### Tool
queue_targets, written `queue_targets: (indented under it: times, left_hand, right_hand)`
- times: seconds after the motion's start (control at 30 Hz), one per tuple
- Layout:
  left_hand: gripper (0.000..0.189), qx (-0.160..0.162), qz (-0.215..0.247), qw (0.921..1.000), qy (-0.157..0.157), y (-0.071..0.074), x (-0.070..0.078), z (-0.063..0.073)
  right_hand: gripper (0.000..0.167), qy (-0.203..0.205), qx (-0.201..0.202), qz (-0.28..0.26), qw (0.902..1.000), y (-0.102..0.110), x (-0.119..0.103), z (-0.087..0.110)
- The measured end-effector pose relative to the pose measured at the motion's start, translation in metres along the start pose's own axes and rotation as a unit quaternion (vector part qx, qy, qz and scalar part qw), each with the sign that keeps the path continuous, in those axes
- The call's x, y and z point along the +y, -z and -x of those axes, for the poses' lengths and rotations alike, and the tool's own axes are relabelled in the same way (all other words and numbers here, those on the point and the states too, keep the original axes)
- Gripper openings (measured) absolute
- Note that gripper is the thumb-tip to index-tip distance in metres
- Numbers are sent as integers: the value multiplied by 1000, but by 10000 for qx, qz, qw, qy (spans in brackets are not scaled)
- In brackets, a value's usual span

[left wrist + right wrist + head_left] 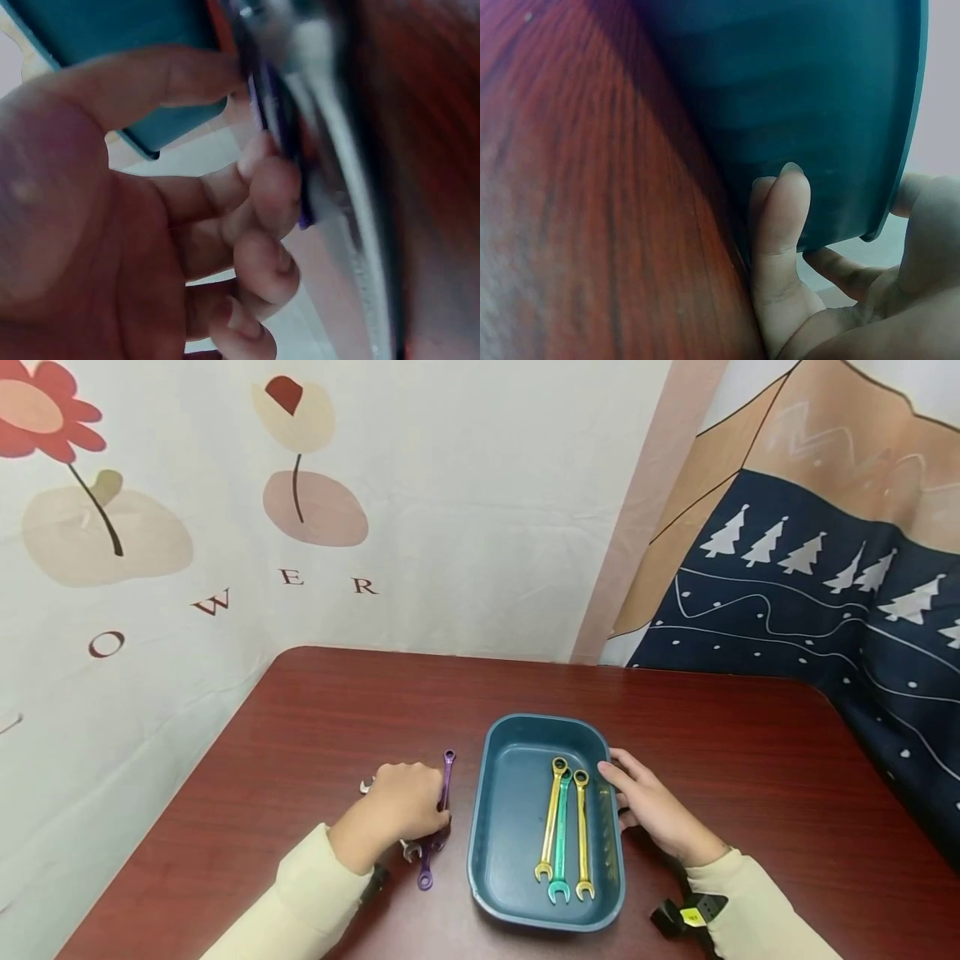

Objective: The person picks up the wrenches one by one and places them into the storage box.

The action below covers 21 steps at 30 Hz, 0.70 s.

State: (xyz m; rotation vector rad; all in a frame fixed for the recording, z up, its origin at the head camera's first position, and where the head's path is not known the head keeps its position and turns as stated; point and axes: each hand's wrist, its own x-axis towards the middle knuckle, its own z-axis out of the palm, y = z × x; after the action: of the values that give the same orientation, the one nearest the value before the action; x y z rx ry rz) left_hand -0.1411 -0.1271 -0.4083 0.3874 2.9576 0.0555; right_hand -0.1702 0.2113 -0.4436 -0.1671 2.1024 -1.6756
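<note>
My left hand (401, 802) pinches a purple wrench (447, 772) between thumb and bent fingers, left of the blue tray (480, 793). Below the hand another purple ring end (425, 881) sticks out. The open jaw of a silver wrench (411, 850) shows beside it; its middle is hidden under the hand. In the left wrist view the silver wrench (349, 150) runs blurred and close, beside the purple one (277, 112). My right hand (652, 806) grips the tray's right side, a digit over the rim and fingers (780, 217) against the outer wall.
Inside the tray lie two gold wrenches (551, 818) and a green wrench (561, 839), roughly parallel, in its right half. The tray stands on a dark red wooden table (360, 693). Printed cloth (480, 510) hangs behind the table's back edge.
</note>
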Motion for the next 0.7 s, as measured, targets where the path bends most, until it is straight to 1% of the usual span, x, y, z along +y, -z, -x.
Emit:
queue_targets:
  times: [0.1, 0.2, 0.37, 0.47, 0.7]
  left_hand:
    - [34, -230, -46, 9997, 31, 2, -2, 2]
    - [33, -350, -63, 9993, 64, 5, -3, 4]
    - [40, -304, -27, 9995, 96, 4, -3, 3]
    - [41, -286, 15, 9995, 114, 3, -4, 2]
    - [37, -439, 135, 9988, 185, 3, -7, -3]
  right_hand:
    - [59, -13, 6, -24, 10000, -1, 0, 0]
    - [59, -28, 13, -19, 10000, -1, 0, -1]
    - [58, -69, 82, 27, 9999, -2, 0, -1]
    - [57, -93, 122, 46, 9999, -3, 0, -1]
    - [60, -63, 67, 14, 10000, -2, -4, 0]
